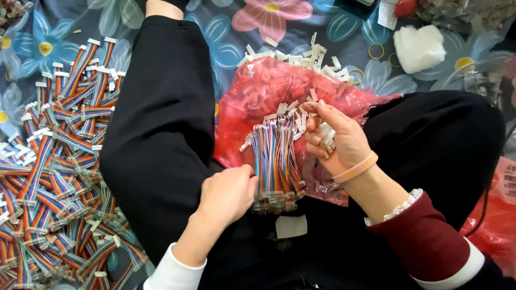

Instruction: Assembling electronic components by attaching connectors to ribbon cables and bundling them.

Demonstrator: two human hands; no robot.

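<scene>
A bundle of rainbow ribbon cables (275, 161) is steadied by the left hand (226, 194), closed at its near end, while small white connectors (324, 132) are clamped in the right hand (336, 140) over the red plastic bag (258, 91).

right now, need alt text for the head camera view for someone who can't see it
A person sitting cross-legged in black trousers grips a bundle of rainbow ribbon cables with the left hand, while the right hand cups small white plastic connectors over a red plastic bag. A big pile of finished cables lies to the left on a floral cloth.
</scene>
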